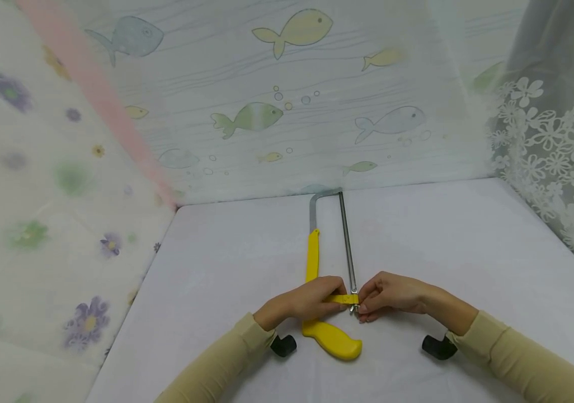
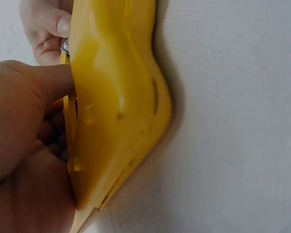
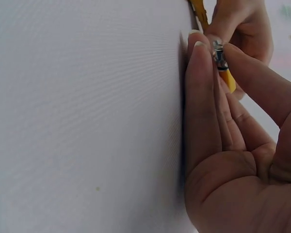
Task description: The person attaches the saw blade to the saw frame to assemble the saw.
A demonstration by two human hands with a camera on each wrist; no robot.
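Observation:
A hacksaw [image 1: 338, 341] with a yellow handle and a grey metal bow lies on the white cloth, its far end toward the back. The blade side [image 1: 347, 240] runs along the right of the frame. My left hand [image 1: 314, 298] holds the yellow crosspiece near the handle, thumb and fingers on either side of it. At the near end of the blade sits a small metal wing nut [image 3: 218, 54]. Thumb and fingers of my right hand [image 1: 395, 294] pinch this nut. In the left wrist view the handle [image 2: 116, 97] hides part of the left fingers.
White cloth covers the table [image 1: 226, 252]. A fish-print curtain [image 1: 287, 84] hangs right behind the saw's far end. A flower-print sheet [image 1: 40, 224] stands at the left, and a lace curtain [image 1: 559, 140] at the right. Black wrist-worn devices [image 1: 439, 347] sit under both cuffs.

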